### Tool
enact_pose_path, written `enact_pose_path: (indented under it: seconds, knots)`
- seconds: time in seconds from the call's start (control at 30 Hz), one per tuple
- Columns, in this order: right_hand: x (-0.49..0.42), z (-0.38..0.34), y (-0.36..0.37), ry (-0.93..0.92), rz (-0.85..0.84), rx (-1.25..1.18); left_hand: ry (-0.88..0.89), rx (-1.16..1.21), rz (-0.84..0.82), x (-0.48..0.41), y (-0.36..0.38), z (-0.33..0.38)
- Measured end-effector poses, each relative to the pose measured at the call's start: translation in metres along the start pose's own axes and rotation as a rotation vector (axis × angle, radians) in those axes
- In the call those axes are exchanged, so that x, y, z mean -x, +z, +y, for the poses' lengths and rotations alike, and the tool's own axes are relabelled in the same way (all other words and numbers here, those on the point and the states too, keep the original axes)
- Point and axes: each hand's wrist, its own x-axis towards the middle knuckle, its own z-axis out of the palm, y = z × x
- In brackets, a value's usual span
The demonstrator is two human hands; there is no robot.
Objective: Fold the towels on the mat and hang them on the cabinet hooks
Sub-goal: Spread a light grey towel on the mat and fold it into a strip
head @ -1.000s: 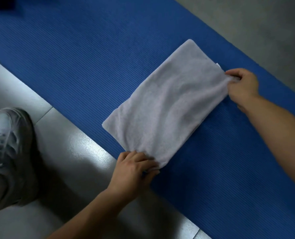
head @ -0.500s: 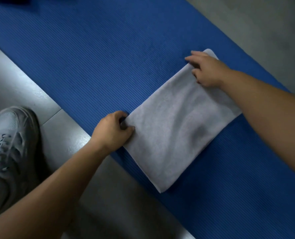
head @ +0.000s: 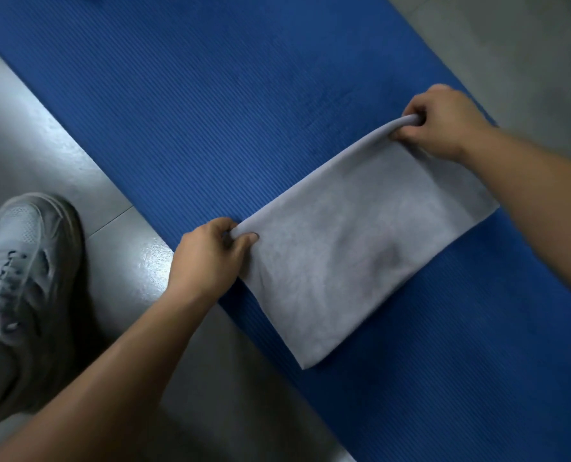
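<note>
The left hand [head: 210,258] is pinching the grey towel [head: 360,248] by its corner at the near edge of the blue mat [head: 210,111], and the right hand [head: 440,125] is gripping the corner towards the far edge. Together they are now raising that long side, which was lying flat a moment ago. Another fold is probably beginning, and hanging is still waiting

The mat [head: 244,111] is deep blue, ruled all over with fine parallel ribs. The towel [head: 354,255] on it is a plain pale grey with a faint lilac cast and a darker shadowy patch near its middle. The floor [head: 44,135] is glossy grey with a thin dark joint line, duller and mottled beyond the mat's far edge, and the shoe [head: 20,261] is off-white with dark-flecked laces.
</note>
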Motion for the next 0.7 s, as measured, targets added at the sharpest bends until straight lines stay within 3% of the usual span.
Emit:
enact_pose_path:
  seconds: [0.17,0.33,0.47,0.53,0.7]
  knots:
    - [-0.020,0.000,0.002,-0.047,-0.077,-0.008,0.006,0.170,-0.002,-0.009,-0.015,-0.001]
    - [-0.026,-0.001,-0.014,0.005,0.174,-0.183,0.107,0.400,0.191,-0.017,-0.027,0.011]
    - [-0.009,0.004,-0.029,0.015,0.280,-0.259,0.458,0.238,0.263,0.000,-0.035,0.020]
    - [0.015,0.012,-0.034,0.003,0.285,-0.257,0.616,0.156,0.219,0.016,-0.029,0.017]
    - [0.076,0.049,-0.017,0.009,0.181,-0.200,0.721,-0.049,0.100,0.051,0.009,-0.003]
